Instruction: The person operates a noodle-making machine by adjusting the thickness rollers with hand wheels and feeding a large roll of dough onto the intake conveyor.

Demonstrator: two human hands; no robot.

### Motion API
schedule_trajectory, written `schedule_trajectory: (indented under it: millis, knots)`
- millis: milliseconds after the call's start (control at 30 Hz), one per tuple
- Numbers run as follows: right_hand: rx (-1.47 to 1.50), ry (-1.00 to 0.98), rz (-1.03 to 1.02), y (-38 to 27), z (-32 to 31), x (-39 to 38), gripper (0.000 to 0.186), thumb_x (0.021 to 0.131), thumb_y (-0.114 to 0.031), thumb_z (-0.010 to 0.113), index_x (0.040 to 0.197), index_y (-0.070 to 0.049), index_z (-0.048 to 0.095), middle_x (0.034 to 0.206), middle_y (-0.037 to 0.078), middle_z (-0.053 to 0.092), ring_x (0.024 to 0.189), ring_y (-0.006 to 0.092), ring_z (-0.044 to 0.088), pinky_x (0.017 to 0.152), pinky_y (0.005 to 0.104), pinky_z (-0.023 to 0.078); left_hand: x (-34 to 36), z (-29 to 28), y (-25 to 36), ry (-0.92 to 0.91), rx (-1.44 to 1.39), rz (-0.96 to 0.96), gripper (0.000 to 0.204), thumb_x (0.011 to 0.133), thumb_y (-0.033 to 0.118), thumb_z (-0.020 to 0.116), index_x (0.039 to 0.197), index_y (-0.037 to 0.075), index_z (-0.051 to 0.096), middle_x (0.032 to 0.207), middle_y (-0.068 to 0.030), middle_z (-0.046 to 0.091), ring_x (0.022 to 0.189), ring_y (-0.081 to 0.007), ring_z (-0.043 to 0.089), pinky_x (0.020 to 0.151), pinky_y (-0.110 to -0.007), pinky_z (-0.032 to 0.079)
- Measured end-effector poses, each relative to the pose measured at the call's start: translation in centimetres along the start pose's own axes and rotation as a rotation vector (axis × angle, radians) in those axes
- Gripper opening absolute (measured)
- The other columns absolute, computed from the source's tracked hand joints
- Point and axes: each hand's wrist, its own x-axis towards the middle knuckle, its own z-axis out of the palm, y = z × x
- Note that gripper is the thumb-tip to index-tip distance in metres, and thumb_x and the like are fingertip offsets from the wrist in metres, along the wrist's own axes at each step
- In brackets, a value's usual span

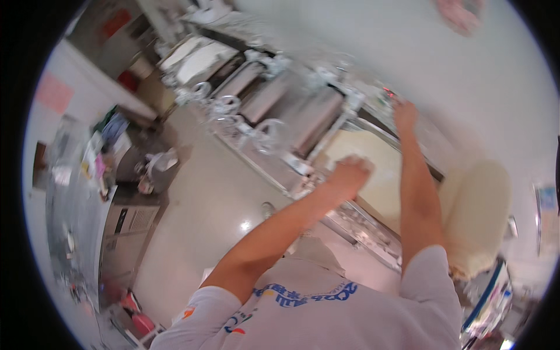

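Head view, left hand (349,172) on pale dough sheet (373,169), right hand (405,114) at machine (303,111)

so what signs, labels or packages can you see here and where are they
Pink sign: flat pink rectangle on the white wall, far left.
Red label: small red-orange patch on a grey cabinet, top left.
Packages: a blurred, mixed-colour clutter on the left shelf.
Blue-edged packages: white and blue, stacked at lower right.
Poster: pale bluish sheet at the right edge, blurred.

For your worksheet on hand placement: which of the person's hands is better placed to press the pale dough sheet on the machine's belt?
Probably the left hand: it rests on the dough sheet, while the right hand reaches past it to the machine.
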Motion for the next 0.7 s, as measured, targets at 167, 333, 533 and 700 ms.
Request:
schedule_trajectory:
  millis: [167, 333, 533, 700]
  knots:
    - [0.255, 0.118, -0.05, 0.6, -1.1, -1.2, 0.027, 0.094, -0.03, 0.069, 0.098, -0.004, 0.076, 0.089, 0.022, 0.071, 0.089, 0.0407, 0.068, 0.079, 0.0507, 0.051, 0.7, 0.0, -0.2, 0.034, 0.113, 0.115, 0.065, 0.067, 0.018, 0.089, 0.127, 0.005, 0.065, 0.148, -0.0174, 0.05, 0.141, -0.0361, 0.046, 0.103, -0.053, 0.051]
    - [0.166, 0.145, -0.011, 2.1, -1.2, -0.3, 0.035, 0.091, -0.037, 0.071, 0.095, -0.003, 0.077, 0.088, 0.024, 0.072, 0.084, 0.0433, 0.069, 0.076, 0.0527, 0.052, 1.0, -2.3, -0.6, -0.04, 0.033, 0.294, 0.039, 0.074, 0.011, 0.082, 0.111, 0.004, 0.072, 0.138, -0.0174, 0.058, 0.13, -0.0348, 0.057, 0.096, -0.046, 0.056]
    - [0.135, 0.15, -0.005, 0.3, -2.2, -0.5, 0.037, 0.09, -0.041, 0.071, 0.094, -0.005, 0.079, 0.085, 0.023, 0.072, 0.08, 0.042, 0.07, 0.075, 0.051, 0.053, 1.3, -1.8, -0.9, -0.159, 0.001, 0.333, 0.021, 0.078, 0.002, 0.071, 0.098, 0.002, 0.076, 0.103, -0.0173, 0.075, 0.097, -0.0354, 0.074, 0.082, -0.044, 0.061]
    - [0.305, 0.157, -0.004, -0.2, -2.4, -0.9, 0.029, 0.091, -0.037, 0.071, 0.103, -0.012, 0.08, 0.091, 0.02, 0.073, 0.087, 0.0394, 0.07, 0.079, 0.0495, 0.052, 1.8, -1.6, -0.3, -0.209, 0.118, 0.326, 0.021, 0.085, 0.005, 0.066, 0.101, 0.006, 0.079, 0.109, -0.013, 0.077, 0.104, -0.0313, 0.074, 0.087, -0.043, 0.06]
